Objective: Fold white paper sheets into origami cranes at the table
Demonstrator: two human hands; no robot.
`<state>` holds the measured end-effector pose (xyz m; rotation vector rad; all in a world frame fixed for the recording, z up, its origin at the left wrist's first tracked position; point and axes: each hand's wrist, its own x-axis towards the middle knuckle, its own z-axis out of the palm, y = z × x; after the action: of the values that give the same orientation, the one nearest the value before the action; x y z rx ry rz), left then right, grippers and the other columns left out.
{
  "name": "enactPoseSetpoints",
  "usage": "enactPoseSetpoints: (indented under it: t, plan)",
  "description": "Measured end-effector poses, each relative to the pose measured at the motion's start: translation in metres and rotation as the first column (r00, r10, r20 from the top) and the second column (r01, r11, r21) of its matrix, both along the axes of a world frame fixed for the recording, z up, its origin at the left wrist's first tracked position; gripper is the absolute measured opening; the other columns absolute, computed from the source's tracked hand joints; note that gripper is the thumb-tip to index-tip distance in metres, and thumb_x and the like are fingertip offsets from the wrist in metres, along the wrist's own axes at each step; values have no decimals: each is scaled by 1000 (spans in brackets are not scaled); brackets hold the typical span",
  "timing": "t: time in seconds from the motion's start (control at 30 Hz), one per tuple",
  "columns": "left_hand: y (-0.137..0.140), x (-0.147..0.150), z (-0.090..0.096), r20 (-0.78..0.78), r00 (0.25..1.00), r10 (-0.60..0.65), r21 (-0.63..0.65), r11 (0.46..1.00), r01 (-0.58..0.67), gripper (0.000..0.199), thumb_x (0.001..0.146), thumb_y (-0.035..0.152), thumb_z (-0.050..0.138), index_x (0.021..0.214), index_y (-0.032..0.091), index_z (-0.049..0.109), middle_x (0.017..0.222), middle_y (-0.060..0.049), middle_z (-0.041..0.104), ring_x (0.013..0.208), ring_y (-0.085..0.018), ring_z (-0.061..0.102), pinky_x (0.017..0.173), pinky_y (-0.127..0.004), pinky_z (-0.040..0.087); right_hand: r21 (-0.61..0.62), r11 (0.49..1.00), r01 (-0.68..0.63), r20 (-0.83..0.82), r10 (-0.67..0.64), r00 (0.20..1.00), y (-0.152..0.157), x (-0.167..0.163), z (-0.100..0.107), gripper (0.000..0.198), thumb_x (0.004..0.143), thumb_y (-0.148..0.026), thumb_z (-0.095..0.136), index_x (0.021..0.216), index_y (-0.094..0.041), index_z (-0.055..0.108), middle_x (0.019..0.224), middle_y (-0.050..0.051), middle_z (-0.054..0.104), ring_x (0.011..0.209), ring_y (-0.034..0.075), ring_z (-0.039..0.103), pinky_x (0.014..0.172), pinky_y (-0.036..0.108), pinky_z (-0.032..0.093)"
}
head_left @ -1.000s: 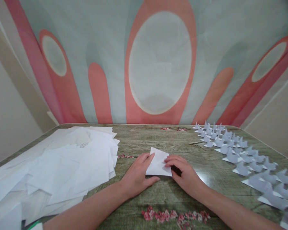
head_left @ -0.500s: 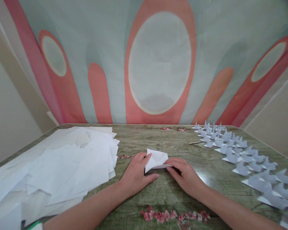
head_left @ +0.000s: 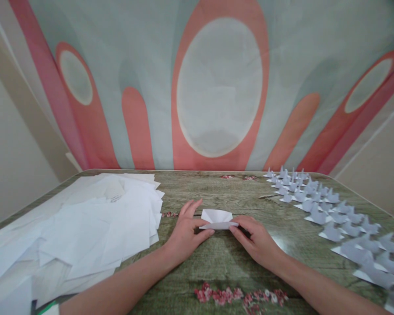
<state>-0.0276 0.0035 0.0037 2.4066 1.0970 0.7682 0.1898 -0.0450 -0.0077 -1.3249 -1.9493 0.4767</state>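
Observation:
A small white sheet of folded paper (head_left: 216,217) is held at the middle of the table. Its near edge is pinched at both corners and its back flap stands up. My left hand (head_left: 188,232) grips the left corner between thumb and index finger, with the other fingers raised and spread. The right corner is pinched between the thumb and index finger of my right hand (head_left: 251,236). My remaining right fingers are curled and partly hidden.
A wide, uneven pile of white paper sheets (head_left: 95,236) covers the left side of the table. Along the right edge stand rows of folded white paper figures (head_left: 331,231). The wood-grain table (head_left: 197,188) has printed pink flowers (head_left: 216,294) and meets a patterned backdrop (head_left: 157,57).
My left thumb and index finger now pinch the paper's left corner, and the other left fingers have lifted. The paper now has a straight, level near edge. My right hand shifted slightly right.

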Motion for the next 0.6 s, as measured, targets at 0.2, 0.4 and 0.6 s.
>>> enactPoseSetpoints:
  t: [0.2,0.4,0.6]
  plan:
    - [-3,1,1,-70,989,-129,55,990,133,18,79,24,60,94,30,68,123,1,55,126,-25,33,102,-46,26,3,1000,-9,-14,9,1000,-1,1,-1,19,88,-28,45,91,-21,62,90,5,66,85,19,57,79,33,41]
    - [-3,1,-1,-58,973,-225,-1,974,225,20,83,21,54,100,26,65,98,1,68,101,-17,55,94,-35,34,19,999,-31,-1,31,1000,-1,0,-2,14,82,-30,54,89,-22,64,87,4,67,85,20,59,81,34,41]
    - [-7,3,4,-51,975,-218,-55,975,216,16,84,25,53,90,22,67,89,0,68,88,-16,59,83,-27,40,9,997,-79,40,79,996,0,2,-4,17,85,-31,51,86,-24,67,87,4,67,84,20,59,83,37,40]
